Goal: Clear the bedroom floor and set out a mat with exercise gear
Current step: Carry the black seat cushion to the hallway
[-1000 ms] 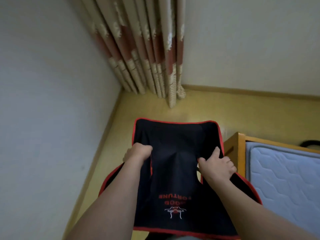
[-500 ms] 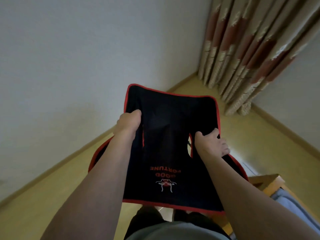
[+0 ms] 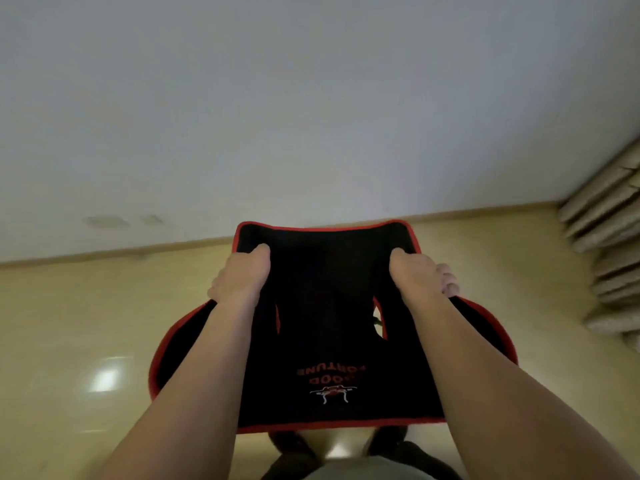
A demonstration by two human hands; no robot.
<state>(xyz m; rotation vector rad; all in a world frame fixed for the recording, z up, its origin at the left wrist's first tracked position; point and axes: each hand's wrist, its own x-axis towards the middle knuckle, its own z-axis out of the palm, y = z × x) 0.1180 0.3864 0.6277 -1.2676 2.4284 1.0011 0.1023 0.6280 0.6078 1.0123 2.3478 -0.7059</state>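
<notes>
Both hands are gripping a black mat (image 3: pixel 329 306) with red edging and holding it up above the yellow floor (image 3: pixel 86 323) — the left hand (image 3: pixel 242 275) curling round its left side, the right hand (image 3: pixel 420 277) round its right. Beige curtains (image 3: pixel 609 251) are hanging at the right, beside a pale wall (image 3: pixel 277 98).

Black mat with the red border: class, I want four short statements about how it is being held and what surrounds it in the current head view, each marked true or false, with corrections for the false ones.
1. Both the left hand and the right hand grip the black mat. True.
2. The mat lies flat on the wooden floor. False: it is held up above it.
3. Curtain folds show at the right edge. True.
4. The mat's border is blue. False: it is red.
</notes>
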